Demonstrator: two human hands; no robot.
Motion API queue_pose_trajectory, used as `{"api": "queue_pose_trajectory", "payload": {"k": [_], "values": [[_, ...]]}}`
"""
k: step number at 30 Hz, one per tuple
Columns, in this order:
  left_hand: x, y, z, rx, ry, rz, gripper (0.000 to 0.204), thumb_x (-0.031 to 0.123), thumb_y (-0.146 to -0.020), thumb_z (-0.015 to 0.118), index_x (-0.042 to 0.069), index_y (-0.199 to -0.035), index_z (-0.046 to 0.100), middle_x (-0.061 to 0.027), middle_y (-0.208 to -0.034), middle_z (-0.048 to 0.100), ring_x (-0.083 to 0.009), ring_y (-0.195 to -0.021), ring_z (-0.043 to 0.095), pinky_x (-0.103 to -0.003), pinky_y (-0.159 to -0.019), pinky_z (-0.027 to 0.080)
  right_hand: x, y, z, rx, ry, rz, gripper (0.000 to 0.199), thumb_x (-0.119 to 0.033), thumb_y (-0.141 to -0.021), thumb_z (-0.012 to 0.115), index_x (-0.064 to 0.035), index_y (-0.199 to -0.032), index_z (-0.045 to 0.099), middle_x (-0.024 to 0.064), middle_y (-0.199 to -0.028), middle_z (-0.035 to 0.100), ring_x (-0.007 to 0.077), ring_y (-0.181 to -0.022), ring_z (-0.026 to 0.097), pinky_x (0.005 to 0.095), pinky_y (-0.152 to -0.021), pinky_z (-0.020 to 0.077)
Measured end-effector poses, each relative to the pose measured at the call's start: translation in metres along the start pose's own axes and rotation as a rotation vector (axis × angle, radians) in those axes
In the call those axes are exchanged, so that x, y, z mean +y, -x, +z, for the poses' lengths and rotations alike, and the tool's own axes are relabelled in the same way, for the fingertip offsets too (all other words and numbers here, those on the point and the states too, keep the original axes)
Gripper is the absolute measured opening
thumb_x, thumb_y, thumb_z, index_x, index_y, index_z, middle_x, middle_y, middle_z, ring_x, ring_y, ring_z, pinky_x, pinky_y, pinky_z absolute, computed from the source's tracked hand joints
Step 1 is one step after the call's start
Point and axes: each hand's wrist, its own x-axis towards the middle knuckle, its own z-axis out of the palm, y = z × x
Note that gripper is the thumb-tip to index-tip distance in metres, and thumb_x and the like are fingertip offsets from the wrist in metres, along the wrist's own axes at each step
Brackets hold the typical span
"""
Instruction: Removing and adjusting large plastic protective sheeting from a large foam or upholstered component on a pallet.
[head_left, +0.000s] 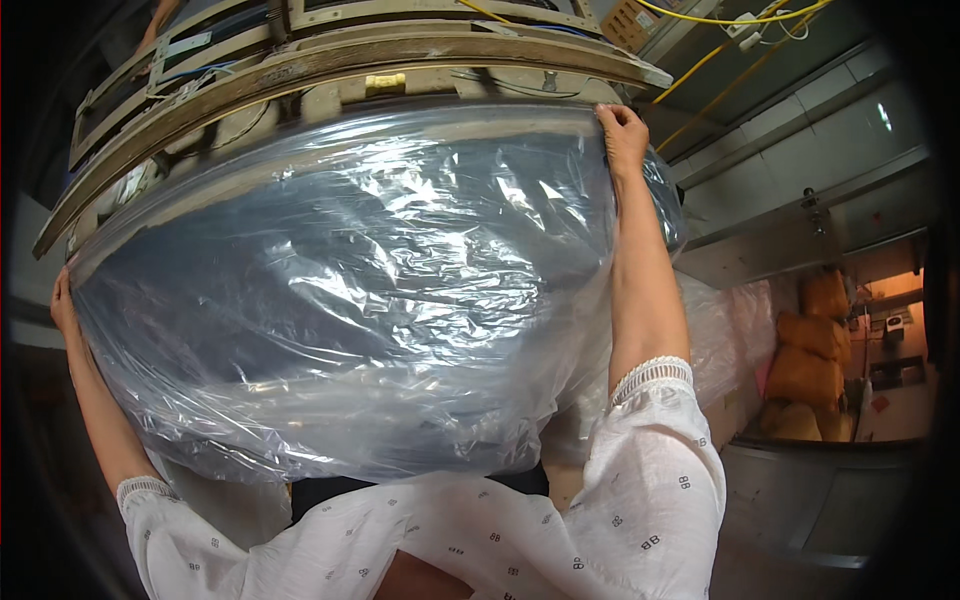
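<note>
A large clear plastic sheet [420,290] spreads across the middle, crinkled and shiny. Beneath it shows a broad dark blue-grey surface, whose exact kind I cannot make out through the film. At the far right corner my right hand [627,140] pinches the edge of the sheet between thumb and fingers, arm stretched out. Away to the left, my left hand [63,302] is closed at the sheet's left corner, its fingers partly hidden at the edge. Between both hands the far edge of the plastic is drawn fairly taut, while the near part hangs in loose folds in front of my body.
A worn machine frame with a long curved-looking rail [330,65] runs just beyond the sheet. Yellow cables [690,75] hang at the upper right. More crumpled clear plastic [725,330] lies to the right, and orange-brown bundles [808,365] are stacked past a doorway.
</note>
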Motion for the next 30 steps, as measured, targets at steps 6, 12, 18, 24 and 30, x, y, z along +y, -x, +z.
{"api": "queue_pose_trajectory", "payload": {"k": [6,12,18,24,30], "values": [[-0.008,-0.008,0.026,0.011,-0.129,0.049,0.037,0.034,-0.083,0.061,0.006,-0.108,0.063,-0.0044,-0.106,0.062,-0.0137,-0.099,0.054,-0.025,-0.087,0.039,-0.012,-0.008,-0.002,0.028,0.249,0.054,0.031,-0.026,-0.069,0.070,0.0012,-0.079,0.061,0.0047,-0.073,0.058,0.0108,-0.067,0.051,0.0244,-0.064,0.0420],[-0.034,-0.056,-0.038,0.066,-0.110,0.058,0.039,0.035,-0.087,0.052,0.004,-0.110,0.060,-0.0062,-0.107,0.060,-0.0170,-0.098,0.054,-0.027,-0.086,0.039,-0.003,-0.005,0.007,0.203,0.373,0.017,0.032,-0.026,-0.068,0.066,-0.0012,-0.082,0.050,0.0169,-0.093,0.048,0.0306,-0.091,0.047,0.0371,-0.083,0.0377],[-0.085,-0.061,-0.028,0.043,-0.045,-0.125,0.040,0.033,-0.091,0.043,0.001,-0.109,0.059,-0.0068,-0.108,0.059,-0.0184,-0.096,0.054,-0.029,-0.084,0.040,0.001,-0.017,-0.006,0.237,0.188,0.060,0.031,-0.026,-0.074,0.062,0.0014,-0.084,0.052,0.0194,-0.095,0.050,0.0333,-0.094,0.047,0.0389,-0.085,0.0356],[-0.075,-0.003,0.027,-0.016,0.049,-0.120,0.040,0.036,-0.090,0.047,0.002,-0.106,0.061,-0.0045,-0.103,0.060,-0.0147,-0.092,0.055,-0.028,-0.081,0.042,0.007,-0.026,-0.011,0.117,0.488,0.067,0.055,-0.047,-0.087,0.038,0.0051,-0.093,0.056,0.0255,-0.105,0.051,0.0398,-0.102,0.045,0.0445,-0.088,0.0336],[0.037,0.000,-0.046,-0.064,-0.283,0.095,0.044,0.040,-0.089,0.051,0.002,-0.108,0.060,-0.0057,-0.099,0.061,-0.0145,-0.093,0.055,-0.026,-0.083,0.040,-0.046,0.015,-0.046,-0.359,0.877,-0.254,0.043,-0.040,-0.089,0.041,-0.0002,-0.087,0.057,0.0097,-0.087,0.057,0.0249,-0.088,0.051,0.0330,-0.075,0.0382]]}}
